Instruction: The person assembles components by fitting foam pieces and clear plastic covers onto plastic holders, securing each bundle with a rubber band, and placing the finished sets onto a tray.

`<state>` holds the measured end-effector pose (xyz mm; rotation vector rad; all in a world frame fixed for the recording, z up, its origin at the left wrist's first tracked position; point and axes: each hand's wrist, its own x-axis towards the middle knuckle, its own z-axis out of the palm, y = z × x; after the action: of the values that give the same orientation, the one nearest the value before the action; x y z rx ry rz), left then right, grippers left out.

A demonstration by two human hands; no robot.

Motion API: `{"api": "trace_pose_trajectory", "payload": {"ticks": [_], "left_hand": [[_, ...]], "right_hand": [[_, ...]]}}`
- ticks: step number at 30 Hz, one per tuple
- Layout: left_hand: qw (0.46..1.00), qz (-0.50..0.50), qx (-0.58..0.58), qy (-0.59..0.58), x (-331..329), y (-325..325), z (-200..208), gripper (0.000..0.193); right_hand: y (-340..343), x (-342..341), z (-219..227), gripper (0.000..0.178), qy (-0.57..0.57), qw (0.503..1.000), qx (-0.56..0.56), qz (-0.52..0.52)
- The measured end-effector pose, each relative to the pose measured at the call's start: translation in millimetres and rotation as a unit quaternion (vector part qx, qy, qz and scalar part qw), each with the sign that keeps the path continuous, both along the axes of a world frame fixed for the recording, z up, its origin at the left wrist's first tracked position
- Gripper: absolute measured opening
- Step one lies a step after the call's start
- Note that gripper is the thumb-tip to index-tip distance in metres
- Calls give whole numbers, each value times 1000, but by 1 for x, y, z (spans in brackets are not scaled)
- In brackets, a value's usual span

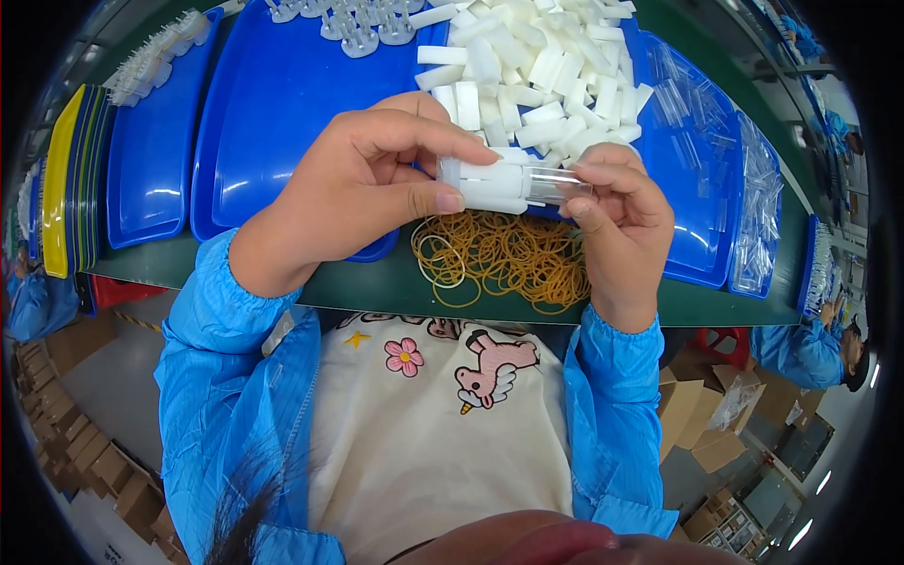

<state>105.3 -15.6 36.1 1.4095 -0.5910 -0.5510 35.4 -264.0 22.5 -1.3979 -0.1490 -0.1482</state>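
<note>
Above the table's near edge, both hands hold one small assembly level between them. Its middle is a white plastic piece (pixel 494 185) with parts standing out at the sides, and its left end is clear. My left hand (pixel 377 169) is closed on that left end, thumb below and index finger above. From the right side of the white piece runs a clear tube (pixel 554 185), its far end pinched in the fingertips of my right hand (pixel 626 212). Just below the assembly lies a heap of tan rubber bands (pixel 513 259), with a pale band among them.
Beyond my hands is a pile of white rectangular pieces (pixel 556 71). A blue tray (pixel 292 113) at left has white pronged parts (pixel 361 36) at its far end. Clear pieces (pixel 692 104) lie in trays at right. Stacked trays (pixel 71 179) stand far left; other people sit on both sides.
</note>
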Motion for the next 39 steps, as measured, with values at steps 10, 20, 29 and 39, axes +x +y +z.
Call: {"api": "trace_pose_trajectory", "payload": {"ticks": [10,20,29,39], "left_hand": [[997,-7,-65,39,-5,-4,-2,33],[988,36,-148,7,-4,-2,-7,40],[985,38,-159,-52,-8,-6,-10,43],[974,7,-173,-145,3,3,-16,37]], "right_hand": [[26,-6,2,32,-38,996,-53,-66],[64,-2,-7,47,-120,986,42,-107],[76,-10,-7,51,-122,989,73,-49],[81,-4,-12,55,-150,983,102,-16]]}}
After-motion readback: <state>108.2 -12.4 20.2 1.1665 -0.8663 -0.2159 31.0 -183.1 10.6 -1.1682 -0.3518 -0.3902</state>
